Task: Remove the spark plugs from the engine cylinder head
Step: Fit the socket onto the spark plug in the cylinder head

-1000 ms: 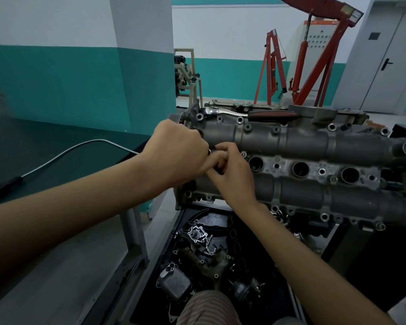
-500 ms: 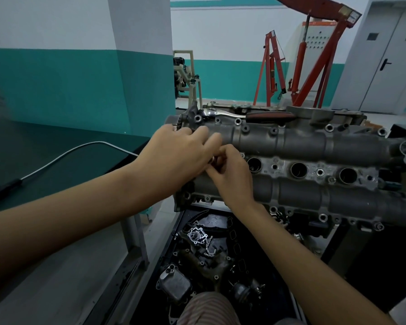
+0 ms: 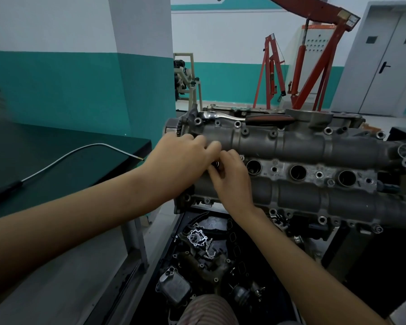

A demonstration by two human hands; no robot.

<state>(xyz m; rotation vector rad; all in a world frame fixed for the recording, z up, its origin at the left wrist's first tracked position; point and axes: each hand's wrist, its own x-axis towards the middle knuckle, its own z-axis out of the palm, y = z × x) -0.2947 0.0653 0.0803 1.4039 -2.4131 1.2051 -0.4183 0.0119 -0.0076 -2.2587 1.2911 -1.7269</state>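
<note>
Both hands meet over the leftmost plug well of the cylinder head (image 3: 291, 146): left hand (image 3: 181, 160) fingers curled over it, right hand (image 3: 232, 177) fingers pinching a small metal part (image 3: 216, 163). Spark plug itself hidden; three wells to the right open. Ratchet (image 3: 244, 117) lies on the head's far edge.

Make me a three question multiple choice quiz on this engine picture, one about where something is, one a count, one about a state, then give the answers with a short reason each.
1. Where does the ratchet wrench lie?
A. on the far top edge of the cylinder head
B. in the parts tray below
C. on the green bench

2. How many spark plug wells stand uncovered to the right of the hands?
A. one
B. three
C. five

3. What are the two hands doing?
A. hanging idle
B. gripping the wrench
C. working together at the leftmost well

Answers: 1 A, the wrench rests along the head's back edge. 2 B, three open round holes show in a row. 3 C, the left hand and right hand meet there, fingers around a small metal part that is mostly hidden.
</note>
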